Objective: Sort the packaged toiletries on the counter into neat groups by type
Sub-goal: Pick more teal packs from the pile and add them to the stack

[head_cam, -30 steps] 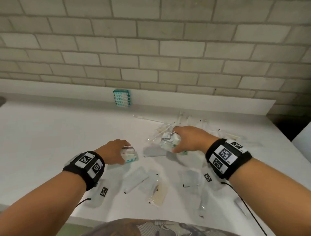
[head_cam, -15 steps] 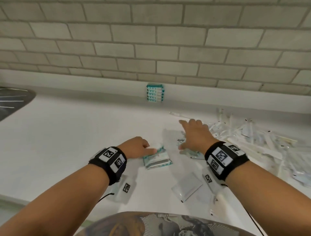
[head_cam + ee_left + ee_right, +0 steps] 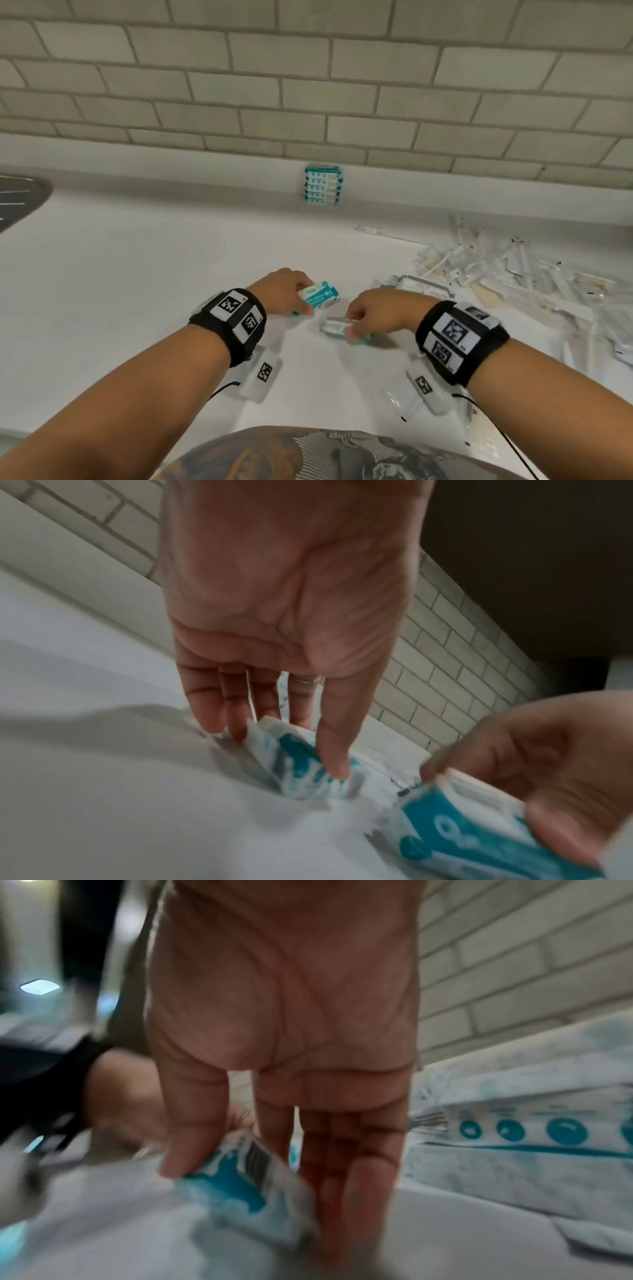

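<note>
The left hand (image 3: 281,294) has its fingers (image 3: 334,753) clamped on a small teal-and-white soap packet (image 3: 318,298) on the white worktop (image 3: 120,291). Just right of it, the right hand (image 3: 380,317) pinches a second teal-and-white packet (image 3: 337,327) between thumb and fingers (image 3: 356,1191). A stack of matching teal packets (image 3: 322,185) stands well beyond both hands, against the wall.

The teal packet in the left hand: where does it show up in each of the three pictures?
Head: the teal packet lies at centre, held by the left hand.
Left wrist: low centre, under the fingertips.
Right wrist: cannot tell; the left edge is blurred.
Shared landmark: the brick wall behind.
</note>
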Demonstrator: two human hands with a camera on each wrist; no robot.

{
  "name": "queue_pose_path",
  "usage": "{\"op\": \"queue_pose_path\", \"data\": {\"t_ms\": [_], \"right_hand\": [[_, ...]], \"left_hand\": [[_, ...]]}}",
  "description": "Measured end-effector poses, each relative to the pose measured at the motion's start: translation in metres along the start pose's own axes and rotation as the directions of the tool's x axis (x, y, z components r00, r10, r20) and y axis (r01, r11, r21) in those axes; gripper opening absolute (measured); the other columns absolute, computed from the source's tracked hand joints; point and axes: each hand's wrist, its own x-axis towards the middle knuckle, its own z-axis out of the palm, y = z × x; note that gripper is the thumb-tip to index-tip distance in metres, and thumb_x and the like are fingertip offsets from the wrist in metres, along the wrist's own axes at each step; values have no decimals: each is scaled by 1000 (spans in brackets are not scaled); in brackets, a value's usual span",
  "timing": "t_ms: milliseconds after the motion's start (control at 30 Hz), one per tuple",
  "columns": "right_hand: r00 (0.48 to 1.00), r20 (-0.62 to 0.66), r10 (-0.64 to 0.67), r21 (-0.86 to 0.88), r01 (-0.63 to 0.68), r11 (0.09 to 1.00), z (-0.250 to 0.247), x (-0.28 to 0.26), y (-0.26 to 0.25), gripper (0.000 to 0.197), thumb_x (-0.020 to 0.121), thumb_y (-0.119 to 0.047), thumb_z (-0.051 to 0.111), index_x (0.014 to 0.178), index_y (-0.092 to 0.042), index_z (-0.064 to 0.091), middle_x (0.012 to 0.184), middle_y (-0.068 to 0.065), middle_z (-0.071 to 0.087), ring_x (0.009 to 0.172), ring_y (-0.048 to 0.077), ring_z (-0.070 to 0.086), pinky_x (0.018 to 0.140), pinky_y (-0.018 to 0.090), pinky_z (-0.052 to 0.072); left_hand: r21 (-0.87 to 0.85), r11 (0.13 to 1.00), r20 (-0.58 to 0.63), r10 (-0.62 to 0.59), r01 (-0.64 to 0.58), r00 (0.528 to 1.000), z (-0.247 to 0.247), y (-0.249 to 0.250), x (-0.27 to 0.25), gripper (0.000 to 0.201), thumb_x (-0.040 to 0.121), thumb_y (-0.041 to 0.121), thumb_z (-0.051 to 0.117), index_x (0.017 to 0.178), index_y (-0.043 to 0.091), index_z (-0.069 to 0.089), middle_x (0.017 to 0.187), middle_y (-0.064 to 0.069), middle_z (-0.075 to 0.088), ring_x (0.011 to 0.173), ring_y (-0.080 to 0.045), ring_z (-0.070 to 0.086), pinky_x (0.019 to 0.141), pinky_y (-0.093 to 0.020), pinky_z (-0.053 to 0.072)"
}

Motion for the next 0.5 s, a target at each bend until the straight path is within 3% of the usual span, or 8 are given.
{"op": "queue_pose_path", "data": {"t_ms": [67,167,233,300,400,500], "right_hand": [[992,40,120,92,-123,988,-10,-1,7,39,97,-45,49,101,-10,66,88,4,66,67,17,61,64,28,51],[964,-27,266,32,-265,964,-16,2,17,36,100,-36,44,102,-8,66,84,5,70,52,13,60,55,24,50],[954,-96,286,-46,-291,956,-18,5,20,26,98,-19,47,109,-6,67,101,8,70,67,17,63,67,29,53],[929,-208,305,21,-307,951,-18,6,22,27,96,-14,46,112,-4,66,110,11,66,83,22,58,75,33,49],[911,-309,273,56,-269,961,-13,6,19,29,98,-32,48,109,-8,61,108,8,63,90,23,57,76,33,48],[934,-284,217,63,-207,976,1,8,16,51,79,-50,68,116,-21,50,110,0,54,96,20,54,77,33,47]], "left_hand": [[61,997,20,35,-36,999,-4,-1,-2,53,75,30,73,126,30,59,119,3,60,104,-15,59,91,-32,50],[98,994,12,46,-47,999,-9,-2,-5,56,75,29,76,127,28,57,118,2,53,108,-15,55,89,-27,46],[85,995,-8,50,-49,999,-8,-2,-7,56,72,32,80,123,26,56,115,3,50,104,-13,52,83,-23,41],[74,996,-31,59,-57,998,-6,0,-9,54,71,32,80,119,25,56,112,5,49,102,-12,53,81,-22,43],[54,996,-52,72,-69,996,-2,2,-10,48,73,27,78,116,24,56,111,4,50,101,-12,55,83,-23,48],[37,996,-46,82,-80,996,0,3,-11,47,73,24,77,115,26,57,109,6,49,102,-11,54,83,-22,47]]}}
